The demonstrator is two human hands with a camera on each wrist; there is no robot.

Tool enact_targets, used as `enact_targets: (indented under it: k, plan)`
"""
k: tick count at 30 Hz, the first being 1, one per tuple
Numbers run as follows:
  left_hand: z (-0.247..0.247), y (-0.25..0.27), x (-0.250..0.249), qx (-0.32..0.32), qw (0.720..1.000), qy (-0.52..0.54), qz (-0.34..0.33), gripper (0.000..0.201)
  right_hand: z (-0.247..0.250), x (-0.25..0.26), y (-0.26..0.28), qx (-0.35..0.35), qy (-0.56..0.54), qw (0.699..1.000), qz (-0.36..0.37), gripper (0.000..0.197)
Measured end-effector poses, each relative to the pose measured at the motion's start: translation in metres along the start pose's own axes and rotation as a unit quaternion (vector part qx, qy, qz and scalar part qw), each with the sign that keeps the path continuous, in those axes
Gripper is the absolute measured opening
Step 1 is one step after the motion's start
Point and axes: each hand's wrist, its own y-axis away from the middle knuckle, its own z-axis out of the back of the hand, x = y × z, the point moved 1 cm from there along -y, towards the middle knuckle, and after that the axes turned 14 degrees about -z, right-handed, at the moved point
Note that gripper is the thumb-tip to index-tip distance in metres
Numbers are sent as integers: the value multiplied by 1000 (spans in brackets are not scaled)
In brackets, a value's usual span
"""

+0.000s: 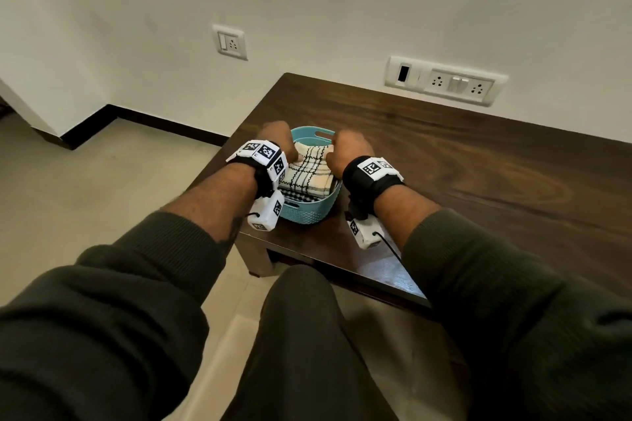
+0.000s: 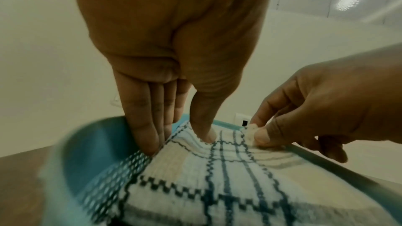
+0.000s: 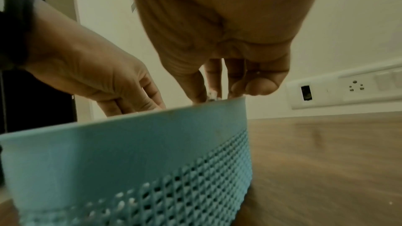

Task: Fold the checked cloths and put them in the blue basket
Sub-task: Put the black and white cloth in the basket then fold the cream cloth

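Now the dark wooden table (image 1: 478,164) bears the blue basket (image 1: 309,212), and the folded checked cloth (image 1: 309,171) lies inside it. The left hand (image 1: 277,140) pinches the cloth's left edge between thumb and straight fingers; the right hand (image 1: 352,149) pinches a far corner.

The blue basket (image 1: 307,214) sits at the near left corner of the table (image 1: 478,164), its mouth almost filled by the checked cloth (image 1: 309,171). Only a slim gap runs down its left wall, and the left hand (image 1: 278,142) has its fingers (image 2: 141,126) wedged there. The right hand (image 1: 350,150) crowds the far right rim. Open wood spreads rightward and back to the wall's socket strip (image 1: 444,80).
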Motion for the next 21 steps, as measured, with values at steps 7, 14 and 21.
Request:
enact_targets:
  k: [7, 14, 21]
  plan:
    - [9, 0, -4, 71, 978, -126, -151, 63, 9, 3, 20, 38, 141, 979, 139, 29]
    - [-13, 3, -4, 131, 945, -233, -188, 65, -3, 1, 17, 104, 194, 970, 109, 45]
    - [-19, 11, -6, 150, 930, -270, -201, 54, -12, 2, 17, 102, 158, 976, 112, 41]
